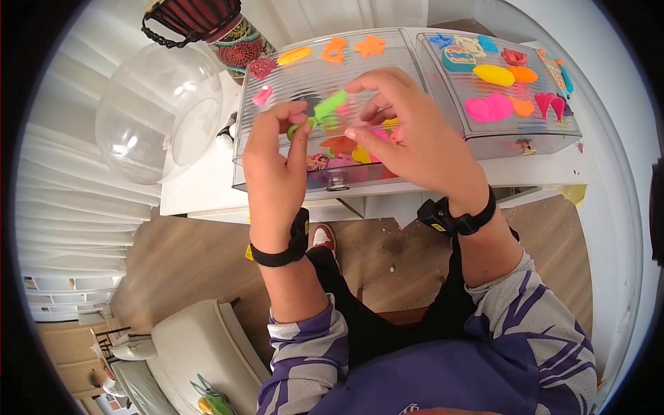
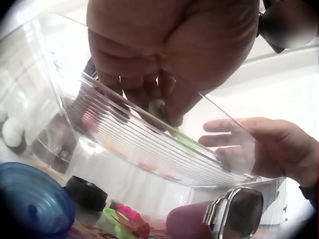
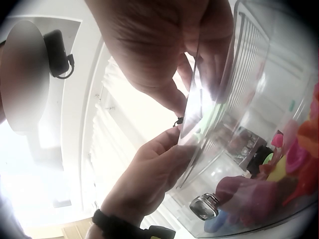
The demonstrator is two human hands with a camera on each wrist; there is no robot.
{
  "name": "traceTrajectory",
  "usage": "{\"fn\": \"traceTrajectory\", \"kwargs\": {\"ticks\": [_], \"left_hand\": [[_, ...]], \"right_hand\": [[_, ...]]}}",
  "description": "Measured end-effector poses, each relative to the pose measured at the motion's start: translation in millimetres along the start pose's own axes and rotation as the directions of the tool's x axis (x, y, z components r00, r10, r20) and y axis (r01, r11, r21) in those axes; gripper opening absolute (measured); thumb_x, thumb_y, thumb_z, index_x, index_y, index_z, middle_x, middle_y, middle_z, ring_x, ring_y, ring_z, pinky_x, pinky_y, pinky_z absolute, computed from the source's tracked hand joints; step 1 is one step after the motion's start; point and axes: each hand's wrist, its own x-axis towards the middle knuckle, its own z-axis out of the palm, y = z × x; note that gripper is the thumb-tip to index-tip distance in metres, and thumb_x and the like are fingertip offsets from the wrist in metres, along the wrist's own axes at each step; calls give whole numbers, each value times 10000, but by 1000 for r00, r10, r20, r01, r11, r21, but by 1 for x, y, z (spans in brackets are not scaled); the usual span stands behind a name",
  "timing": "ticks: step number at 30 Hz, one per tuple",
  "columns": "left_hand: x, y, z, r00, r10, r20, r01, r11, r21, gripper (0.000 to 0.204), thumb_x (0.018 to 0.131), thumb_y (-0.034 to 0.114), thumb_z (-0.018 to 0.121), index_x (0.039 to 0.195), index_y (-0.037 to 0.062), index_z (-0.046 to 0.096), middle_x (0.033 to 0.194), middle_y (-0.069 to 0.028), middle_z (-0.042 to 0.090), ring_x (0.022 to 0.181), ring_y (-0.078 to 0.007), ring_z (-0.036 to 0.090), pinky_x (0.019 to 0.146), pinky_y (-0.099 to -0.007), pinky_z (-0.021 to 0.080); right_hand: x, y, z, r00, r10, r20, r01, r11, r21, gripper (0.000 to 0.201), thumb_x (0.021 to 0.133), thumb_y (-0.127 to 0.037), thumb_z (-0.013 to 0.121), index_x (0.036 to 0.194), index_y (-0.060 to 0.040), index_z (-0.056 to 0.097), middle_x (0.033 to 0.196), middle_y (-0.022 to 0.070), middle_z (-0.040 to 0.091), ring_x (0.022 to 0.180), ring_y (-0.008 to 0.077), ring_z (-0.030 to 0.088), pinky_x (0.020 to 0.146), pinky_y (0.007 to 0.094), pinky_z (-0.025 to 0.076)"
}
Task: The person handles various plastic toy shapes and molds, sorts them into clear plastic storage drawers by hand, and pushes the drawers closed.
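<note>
My left hand [image 1: 273, 152] pinches a bright green plastic toy tool [image 1: 330, 104] between thumb and fingers. The tool has a flat, blunt end and round, ring-like parts at the held end. Both hands are over the left clear ribbed box [image 1: 401, 62]. Beside the tool's flat end, my right hand [image 1: 415, 135] has its fingers apart and bent slightly, with nothing gripped. In the left wrist view, the green tool [image 2: 184, 139] shows through the clear box, partly hidden by the left hand. Coloured toy pieces [image 1: 340, 146] lie inside the box below the hands.
Orange star-shaped [image 1: 370, 45] and yellow corn-like [image 1: 294, 55] pieces lie on the left lid. A second clear box [image 1: 453, 97] on the right carries several pieces, including a yellow one [image 1: 494, 75]. A clear dome [image 1: 155, 114] and a drum [image 1: 238, 41] stand at left.
</note>
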Motion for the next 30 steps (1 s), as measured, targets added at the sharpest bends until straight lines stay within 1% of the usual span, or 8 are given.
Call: {"fn": "traceTrajectory", "kwargs": {"ticks": [5,7,11,13,16,19,26,30], "left_hand": [[-3,4,-1,998,-53,37,61,964,-257,341,1051,-77,764,1383,-9,734,1179,-99,816,1132,-192,772,1025,-349,611],[-4,16,0,987,-135,86,158,903,-400,336,1065,-82,751,1396,-27,722,1176,-95,821,1136,-174,770,1041,-340,613],[-3,13,1,988,-81,133,125,923,-364,374,1105,-61,733,1471,-34,665,1257,-102,789,1161,-159,729,1071,-327,588],[-3,12,4,999,-38,31,45,954,-296,312,1065,-46,774,1375,-33,740,1187,-113,828,1093,-166,783,1003,-333,626],[-4,17,-4,991,-67,116,84,985,-153,278,1095,4,782,1372,-2,763,1212,-76,827,1062,-139,740,1022,-320,597],[-4,15,-3,992,-82,92,98,978,-184,223,1087,25,801,1309,11,802,1193,-58,837,1021,-134,727,999,-322,596],[-4,16,-2,997,-52,63,59,992,-110,183,1112,29,767,1288,-2,805,1193,-73,843,1026,-146,731,994,-322,590],[-3,14,-1,999,-31,-9,29,991,-129,195,1121,2,723,1292,25,814,1146,-125,841,998,-197,781,912,-337,612]], "right_hand": [[2,-1,-3,1000,26,-12,-26,1000,-6,387,1041,-142,836,1377,-20,687,1255,163,736,1032,286,808,877,387,639],[2,1,-4,998,-12,54,12,1000,-8,276,1070,-141,791,1295,2,720,1130,177,792,949,296,809,843,395,629],[4,-4,-7,998,9,56,-8,1000,-22,195,1094,-133,747,1223,12,741,1016,183,811,888,309,803,808,403,612],[3,-6,-9,996,56,67,-54,998,-34,193,1141,-168,720,1214,8,754,1041,142,818,913,261,774,849,364,604],[3,-5,-7,991,125,52,-126,992,22,181,1132,-162,743,1192,8,765,1027,122,823,873,209,745,839,343,588],[3,-5,-4,1000,-4,-18,5,998,67,184,1092,-160,786,1142,15,762,945,135,811,803,222,755,753,363,586],[2,-9,-9,999,28,18,-28,1000,-7,187,1091,-172,801,1130,8,774,868,96,812,783,184,767,759,329,607],[1,-8,-2,994,108,6,-108,985,133,188,1105,-182,788,1123,5,776,893,95,826,790,168,771,753,326,614]]}}
